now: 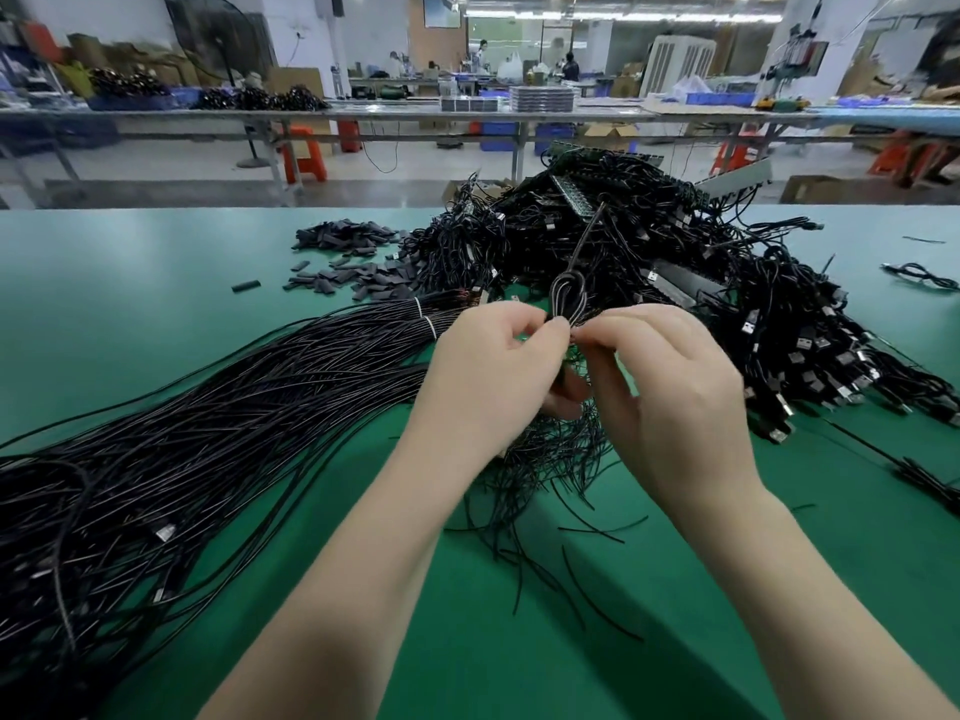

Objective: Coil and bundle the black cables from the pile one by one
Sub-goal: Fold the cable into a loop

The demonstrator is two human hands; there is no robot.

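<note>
A small coil of black cable (567,298) stands upright above my fingertips, its loose end blurred and trailing up toward the far pile. My left hand (488,376) pinches the coil's base from the left. My right hand (670,392) pinches it from the right, fingertips almost touching the left ones. Below my hands lies a scatter of thin black ties (545,485). A long bundle of straight black cables (218,433) stretches from the centre to the lower left. A heap of coiled black cables with USB plugs (701,288) fills the centre right.
The green table (130,283) carries short black sleeve pieces (353,257) at the centre left. A single coiled cable (919,275) lies at the far right. Beyond the far edge stand workbenches (363,114), orange stools and distant people.
</note>
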